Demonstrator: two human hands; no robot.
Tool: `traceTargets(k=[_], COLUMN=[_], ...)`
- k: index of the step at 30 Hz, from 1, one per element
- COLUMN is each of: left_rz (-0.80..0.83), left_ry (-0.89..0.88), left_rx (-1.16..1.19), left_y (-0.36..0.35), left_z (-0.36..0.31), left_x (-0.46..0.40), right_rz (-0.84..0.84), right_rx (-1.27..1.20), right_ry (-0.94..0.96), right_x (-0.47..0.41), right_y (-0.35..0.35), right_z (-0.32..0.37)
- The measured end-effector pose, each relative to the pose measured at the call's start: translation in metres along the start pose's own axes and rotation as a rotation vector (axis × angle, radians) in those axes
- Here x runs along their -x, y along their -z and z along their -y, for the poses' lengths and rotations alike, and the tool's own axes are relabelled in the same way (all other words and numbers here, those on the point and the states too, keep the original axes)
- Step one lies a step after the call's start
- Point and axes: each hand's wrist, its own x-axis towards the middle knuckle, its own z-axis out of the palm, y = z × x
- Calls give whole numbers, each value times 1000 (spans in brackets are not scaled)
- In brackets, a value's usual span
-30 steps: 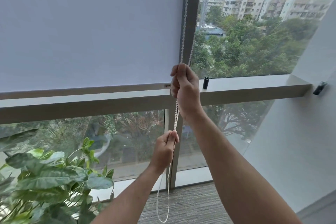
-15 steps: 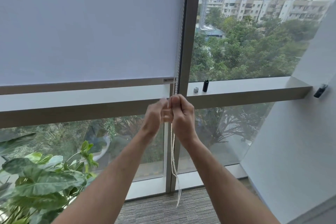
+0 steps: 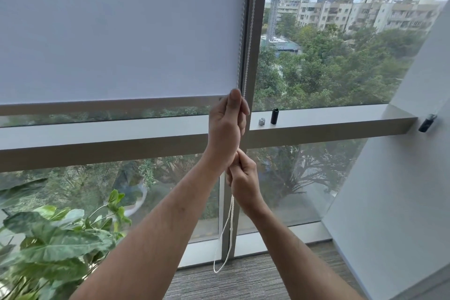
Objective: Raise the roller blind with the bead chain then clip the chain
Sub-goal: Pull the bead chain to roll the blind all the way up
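A white roller blind [image 3: 121,31] covers the left window pane, its bottom bar [image 3: 109,105] just above the sill. The white bead chain [image 3: 248,31] runs down the window post in two strands and ends in a loop [image 3: 222,251] near the floor. My left hand [image 3: 225,126] is closed around the chain at the blind's bottom right corner. Directly below it, my right hand [image 3: 243,178] grips the chain too. A small silver clip [image 3: 261,121] lies on the sill to the right of the post.
A black cylinder [image 3: 274,116] stands on the grey sill [image 3: 328,119] beside the clip. A leafy green plant [image 3: 56,238] fills the lower left. A white slanted wall [image 3: 401,190] with a black fitting [image 3: 426,124] closes the right side. Grey carpet [image 3: 243,282] lies below.
My left hand has climbed from below to the upper grip, and my right hand has pulled down to below it. The blind's bottom bar sits slightly higher against the sill.
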Motion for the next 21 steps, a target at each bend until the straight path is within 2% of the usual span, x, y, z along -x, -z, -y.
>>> traceTargets(k=[3,6,10,13,17,21], left_rz=[-26,-16,-14,-37,-44,-13], left_ry=[3,24,55,108,172,198], left_rx=[-49,-93,-169,-190,-171,-185], left_y=[7,14,23,26,27,29], left_z=[13,26,43,55,69,73], left_x=[10,22,39,52,65,72], right_rz=[132,183,35,-79,7,16], right_rx=[-103,-21,64,-10,-164,-194], right_ry=[-87,-125,-94,-48,66,144], right_x=[5,-1,-22,-47,-78,-96], right_y=[14,26,33,27,4,-13], right_z=[-2,-1,20,50,104,134])
